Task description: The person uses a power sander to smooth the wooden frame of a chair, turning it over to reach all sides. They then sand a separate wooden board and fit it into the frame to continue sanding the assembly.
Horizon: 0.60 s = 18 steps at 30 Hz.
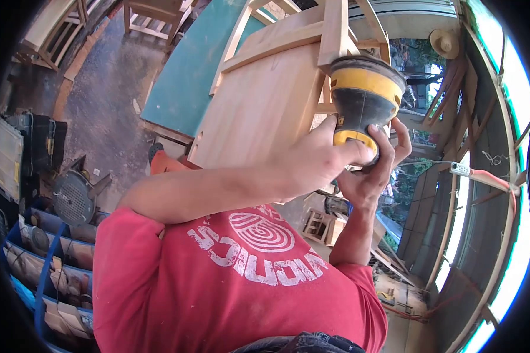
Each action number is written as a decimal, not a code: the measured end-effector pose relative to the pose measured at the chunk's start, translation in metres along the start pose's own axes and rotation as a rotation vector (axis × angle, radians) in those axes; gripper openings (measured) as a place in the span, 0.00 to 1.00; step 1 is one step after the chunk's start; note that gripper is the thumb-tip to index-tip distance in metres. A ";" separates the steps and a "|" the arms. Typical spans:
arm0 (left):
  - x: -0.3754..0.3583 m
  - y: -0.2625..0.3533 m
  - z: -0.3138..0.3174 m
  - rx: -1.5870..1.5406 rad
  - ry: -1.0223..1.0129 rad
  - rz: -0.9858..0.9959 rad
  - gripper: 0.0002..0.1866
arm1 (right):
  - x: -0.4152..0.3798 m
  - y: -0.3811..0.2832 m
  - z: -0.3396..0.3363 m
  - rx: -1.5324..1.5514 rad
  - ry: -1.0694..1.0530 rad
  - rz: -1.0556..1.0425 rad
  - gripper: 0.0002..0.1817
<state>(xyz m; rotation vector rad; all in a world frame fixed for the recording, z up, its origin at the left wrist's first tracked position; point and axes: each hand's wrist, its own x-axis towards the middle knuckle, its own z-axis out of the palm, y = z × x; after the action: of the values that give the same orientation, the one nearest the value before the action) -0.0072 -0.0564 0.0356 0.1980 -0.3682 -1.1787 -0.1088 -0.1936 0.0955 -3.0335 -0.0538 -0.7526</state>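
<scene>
A yellow and black power sander (pixel 366 91) is held up in both hands, its wide round pad end up and its narrow yellow-capped end down. My left hand (pixel 319 157) reaches across from the left, its fingers closed against the lower body and yellow cap. From below and the right, my right hand (pixel 376 172) wraps round the same end, partly hidden behind the left. Right behind the sander, a pale wooden furniture piece (pixel 259 100) with a flat panel and legs lies on a teal board (pixel 179 88).
Wooden chairs (pixel 153 17) stand at the upper left. A blue divided bin (pixel 56 253) with tools, a round perforated metal disc (pixel 73 197) and black cases (pixel 41 144) are at the left. A power strip (pixel 460 169) with an orange cord hangs at the right.
</scene>
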 end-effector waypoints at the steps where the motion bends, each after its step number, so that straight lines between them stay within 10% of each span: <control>1: 0.002 -0.006 -0.002 0.042 0.004 0.015 0.32 | 0.001 0.000 0.001 0.003 -0.019 0.028 0.42; 18: 0.004 -0.019 -0.008 -0.114 0.081 0.202 0.28 | 0.016 -0.017 -0.003 -0.086 -0.156 0.070 0.46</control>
<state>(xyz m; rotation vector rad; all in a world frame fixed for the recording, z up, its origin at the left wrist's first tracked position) -0.0191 -0.0674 0.0222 0.1057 -0.2433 -0.9857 -0.0967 -0.1765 0.1059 -3.1505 0.0844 -0.5253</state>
